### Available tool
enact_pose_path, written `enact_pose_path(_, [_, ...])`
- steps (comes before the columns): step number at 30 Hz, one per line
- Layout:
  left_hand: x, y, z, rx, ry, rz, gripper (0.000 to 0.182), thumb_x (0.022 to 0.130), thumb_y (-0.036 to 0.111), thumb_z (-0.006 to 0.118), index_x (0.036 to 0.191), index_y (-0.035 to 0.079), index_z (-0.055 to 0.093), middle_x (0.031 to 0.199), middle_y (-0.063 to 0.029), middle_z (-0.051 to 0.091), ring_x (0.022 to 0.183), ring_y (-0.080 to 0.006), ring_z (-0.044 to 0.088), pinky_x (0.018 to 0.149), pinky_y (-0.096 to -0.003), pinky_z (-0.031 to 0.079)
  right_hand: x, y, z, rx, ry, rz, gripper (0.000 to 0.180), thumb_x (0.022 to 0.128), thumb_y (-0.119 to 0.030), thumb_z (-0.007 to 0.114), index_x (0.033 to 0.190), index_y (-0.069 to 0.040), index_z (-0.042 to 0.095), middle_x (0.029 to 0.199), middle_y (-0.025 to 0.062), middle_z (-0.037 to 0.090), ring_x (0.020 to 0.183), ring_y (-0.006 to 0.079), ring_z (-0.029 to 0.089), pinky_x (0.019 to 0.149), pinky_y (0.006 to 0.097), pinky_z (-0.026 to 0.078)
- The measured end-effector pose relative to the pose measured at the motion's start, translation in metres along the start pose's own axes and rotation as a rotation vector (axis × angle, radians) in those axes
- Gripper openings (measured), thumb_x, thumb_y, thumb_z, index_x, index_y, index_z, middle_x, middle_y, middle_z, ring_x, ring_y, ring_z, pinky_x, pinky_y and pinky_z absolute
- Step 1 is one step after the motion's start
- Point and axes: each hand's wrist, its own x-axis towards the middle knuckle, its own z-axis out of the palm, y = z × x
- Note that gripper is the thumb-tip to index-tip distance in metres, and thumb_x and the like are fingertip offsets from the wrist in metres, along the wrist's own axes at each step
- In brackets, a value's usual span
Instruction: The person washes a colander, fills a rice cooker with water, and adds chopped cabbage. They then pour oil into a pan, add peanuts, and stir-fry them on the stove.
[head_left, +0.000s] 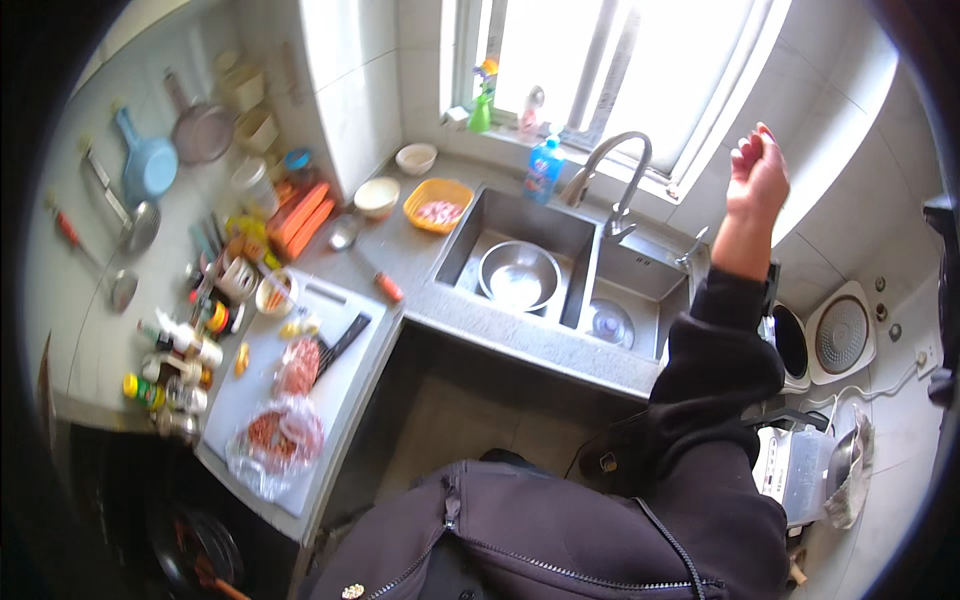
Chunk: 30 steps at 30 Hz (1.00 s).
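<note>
My right hand (757, 176) is raised in front of the tiled wall, to the right of the window. Its fingers are curled in, and nothing shows in them. My left hand is out of view. Before me is a double steel sink (517, 202) with a metal bowl (520, 275) in its left basin. On the counter at left, a white cutting board (232, 390) carries a black-handled knife (349, 339), a bag of pinkish minced meat (298, 367) and a clear plastic bag of reddish chopped food (274, 439).
A curved faucet (630, 142) rises behind the sink, beside a blue soap bottle (544, 166). A yellow basket (420, 199) holds pale pink pieces. Seasoning bottles (187, 341) crowd the left wall beneath hanging pans (150, 169). An open-lidded cooker (791, 349) stands at right.
</note>
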Motion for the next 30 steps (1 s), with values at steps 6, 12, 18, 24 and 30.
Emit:
enact_pose_path(6, [0.070,0.164,0.092,0.112,-0.129,0.176,0.026,0.089,0.022,0.052,0.070,0.004,0.055,0.067,-0.0144,0.056,0.063,-0.0248,0.057,0.064,-0.0365,0.046,0.161,0.139,-0.013,-0.453,0.108,-0.107,0.021,0.090,-0.018,0.052,0.093,0.002,0.058,0.077,0.0127,0.065,0.070,0.0155,0.061,0.061,0.0283,0.048])
enact_pose_path(12, [0.110,0.283,0.186,0.194,-0.131,0.240,0.026,0.089,0.022,0.052,0.071,0.004,0.055,0.067,-0.0143,0.056,0.063,-0.0246,0.057,0.063,-0.0366,0.046,0.258,0.276,-0.054,-1.779,-0.063,0.172,0.049,0.095,-0.036,0.032,0.129,-0.004,0.047,0.134,0.0184,0.048,0.122,0.0345,0.048,0.100,0.0497,0.035])
enact_pose_path(18, [0.126,0.353,0.237,0.217,-0.064,0.265,0.025,0.088,0.022,0.053,0.071,0.004,0.056,0.067,-0.0142,0.056,0.063,-0.0244,0.057,0.063,-0.0368,0.046,0.349,0.347,-0.061,-1.431,0.082,0.025,0.051,0.096,-0.038,0.029,0.126,-0.001,0.046,0.131,0.0215,0.047,0.121,0.0351,0.047,0.100,0.0461,0.035])
enact_pose_path(24, [0.149,0.396,0.261,0.245,-0.028,0.275,0.025,0.088,0.021,0.053,0.071,0.004,0.056,0.067,-0.0141,0.056,0.062,-0.0242,0.057,0.063,-0.0369,0.046,0.439,0.393,-0.080,-1.059,0.177,-0.145,0.054,0.097,-0.040,0.026,0.124,0.003,0.044,0.128,0.0246,0.047,0.119,0.0358,0.047,0.100,0.0424,0.036])
enact_pose_path(30, [0.164,0.414,0.270,0.255,-0.018,0.275,0.024,0.088,0.021,0.053,0.071,0.004,0.056,0.067,-0.0140,0.056,0.062,-0.0240,0.057,0.062,-0.0371,0.046,0.504,0.413,-0.097,-0.790,0.133,-0.333,0.047,0.095,-0.037,0.033,0.098,0.006,0.053,0.102,0.0231,0.060,0.097,0.0320,0.059,0.081,0.0378,0.047])
